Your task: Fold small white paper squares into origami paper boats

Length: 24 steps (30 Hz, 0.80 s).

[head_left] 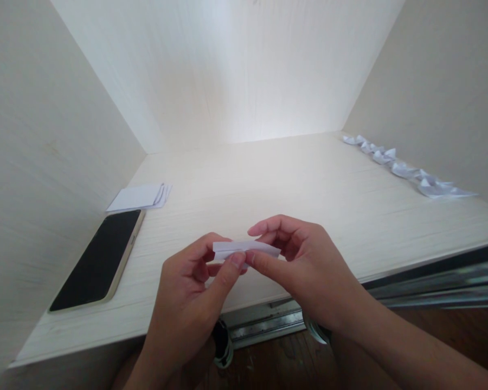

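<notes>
Tapering rightward, folded white paper (236, 247), pinched by left fingers (224, 275) and right fingers (271, 266)

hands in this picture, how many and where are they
2: the left hand grips the folded paper from its left side; the right hand has it from the right. No other hand shows.

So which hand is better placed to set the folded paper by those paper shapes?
Probably the right hand: it and the left hand both hold the folded paper, but the right is nearer the paper shapes.
</notes>
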Each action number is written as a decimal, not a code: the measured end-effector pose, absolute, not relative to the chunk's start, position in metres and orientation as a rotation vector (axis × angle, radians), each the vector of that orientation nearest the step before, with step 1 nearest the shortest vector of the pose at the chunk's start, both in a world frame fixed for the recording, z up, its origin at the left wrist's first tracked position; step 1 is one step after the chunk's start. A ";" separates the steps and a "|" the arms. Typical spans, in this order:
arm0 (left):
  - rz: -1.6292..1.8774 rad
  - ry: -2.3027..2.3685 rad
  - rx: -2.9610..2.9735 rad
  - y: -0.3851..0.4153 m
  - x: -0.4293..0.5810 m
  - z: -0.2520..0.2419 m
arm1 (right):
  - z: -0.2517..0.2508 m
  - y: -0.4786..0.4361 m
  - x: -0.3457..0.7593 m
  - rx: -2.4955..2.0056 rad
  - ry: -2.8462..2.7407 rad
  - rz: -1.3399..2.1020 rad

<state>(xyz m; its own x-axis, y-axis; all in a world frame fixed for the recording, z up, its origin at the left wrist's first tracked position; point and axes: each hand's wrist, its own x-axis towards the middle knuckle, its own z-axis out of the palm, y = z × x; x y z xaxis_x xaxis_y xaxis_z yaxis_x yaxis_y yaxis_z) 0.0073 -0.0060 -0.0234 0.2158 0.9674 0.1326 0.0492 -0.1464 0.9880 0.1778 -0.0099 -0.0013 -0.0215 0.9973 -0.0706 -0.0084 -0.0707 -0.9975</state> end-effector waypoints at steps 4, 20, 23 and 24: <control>1.101 1.062 1.455 -0.005 0.007 -0.025 | -0.002 -0.010 0.178 -1.265 -1.197 1.289; 1.152 1.038 1.299 0.000 -0.002 -0.028 | -0.006 -0.003 0.186 -1.326 -1.225 1.235; 1.128 1.071 1.309 0.001 -0.007 -0.026 | -0.007 -0.001 0.187 -1.347 -1.207 1.199; 1.128 1.079 1.315 0.001 -0.009 -0.025 | -0.007 -0.001 0.187 -1.342 -1.212 1.202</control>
<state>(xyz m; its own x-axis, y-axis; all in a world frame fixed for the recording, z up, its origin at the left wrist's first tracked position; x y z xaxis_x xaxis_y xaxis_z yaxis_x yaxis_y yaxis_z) -0.0093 0.0014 -0.0252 0.1503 0.9876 0.0462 0.0024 -0.0471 0.9989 0.1875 -0.0012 -0.0067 0.0324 0.9967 -0.0749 0.0832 -0.0774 -0.9935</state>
